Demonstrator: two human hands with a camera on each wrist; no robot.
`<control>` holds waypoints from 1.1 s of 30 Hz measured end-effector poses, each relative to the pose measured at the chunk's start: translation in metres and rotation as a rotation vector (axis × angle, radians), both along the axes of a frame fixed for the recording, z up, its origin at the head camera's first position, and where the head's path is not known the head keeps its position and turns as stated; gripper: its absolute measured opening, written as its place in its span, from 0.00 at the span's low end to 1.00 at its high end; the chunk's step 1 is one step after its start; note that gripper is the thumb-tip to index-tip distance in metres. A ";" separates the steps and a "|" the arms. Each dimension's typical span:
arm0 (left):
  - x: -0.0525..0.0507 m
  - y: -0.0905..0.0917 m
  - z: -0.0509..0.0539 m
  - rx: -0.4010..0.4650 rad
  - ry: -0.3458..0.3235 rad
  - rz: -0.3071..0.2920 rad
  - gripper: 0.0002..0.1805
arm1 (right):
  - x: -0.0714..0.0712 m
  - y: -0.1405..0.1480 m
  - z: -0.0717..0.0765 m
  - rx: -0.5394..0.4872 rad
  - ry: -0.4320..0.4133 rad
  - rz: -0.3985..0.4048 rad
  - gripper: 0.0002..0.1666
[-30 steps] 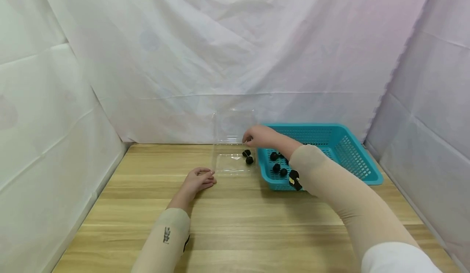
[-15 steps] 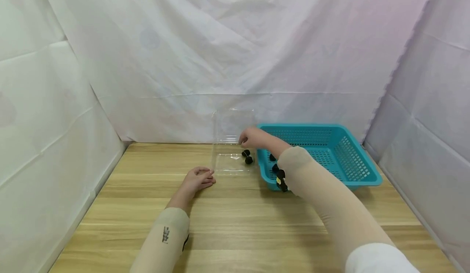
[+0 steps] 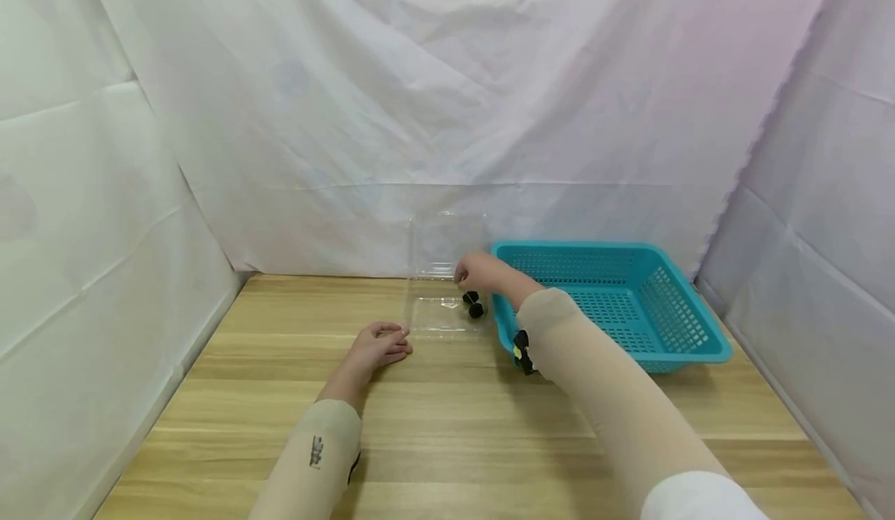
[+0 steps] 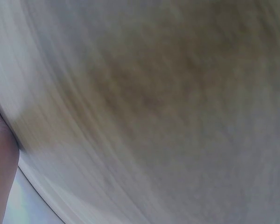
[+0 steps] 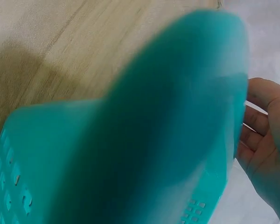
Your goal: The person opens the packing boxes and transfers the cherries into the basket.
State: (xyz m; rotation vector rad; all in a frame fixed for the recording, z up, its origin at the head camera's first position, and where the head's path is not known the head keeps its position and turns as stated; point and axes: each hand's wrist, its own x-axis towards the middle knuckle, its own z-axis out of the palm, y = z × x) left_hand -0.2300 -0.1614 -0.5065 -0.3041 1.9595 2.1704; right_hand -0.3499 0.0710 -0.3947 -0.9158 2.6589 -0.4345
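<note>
In the head view, my right hand (image 3: 482, 272) hangs over the right side of a clear plastic hinged box (image 3: 433, 319), fingers curled downward. A pair of black balls (image 3: 476, 311), with a thin pale line between them, lies in the box just below that hand. In the right wrist view the fingers (image 5: 257, 122) are bent, but their tips are hidden behind the teal rim, so whether they hold anything is unclear. My left hand (image 3: 377, 345) rests on the table by the box's front left corner, fingers relaxed.
A teal plastic basket (image 3: 660, 291) stands right of the box, with my right forearm crossing its left end. The transparent lid (image 3: 447, 236) stands upright at the back. White cloth (image 3: 447, 100) encloses the wooden table (image 3: 433, 434) at the back and sides.
My right forearm has swung left and now hides the black balls in the basket's left end. The right hand has shifted slightly left over the box. My left hand stays put.
</note>
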 end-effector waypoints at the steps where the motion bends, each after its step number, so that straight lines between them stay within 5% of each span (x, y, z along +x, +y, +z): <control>1: 0.001 0.000 0.000 -0.003 0.005 -0.001 0.25 | 0.001 -0.001 -0.001 0.014 0.008 0.003 0.12; 6: 0.001 0.000 -0.003 0.001 -0.006 0.015 0.24 | 0.005 -0.005 -0.004 0.111 0.079 0.046 0.10; 9: 0.000 0.000 -0.006 0.007 -0.014 0.019 0.24 | 0.007 -0.007 -0.005 0.176 0.103 0.074 0.16; 15: -0.001 0.001 -0.006 0.013 -0.007 0.018 0.25 | 0.007 -0.009 -0.007 0.239 0.059 0.093 0.26; 33: -0.001 0.007 -0.001 0.014 -0.005 0.007 0.23 | 0.005 -0.009 -0.009 0.329 0.008 0.029 0.27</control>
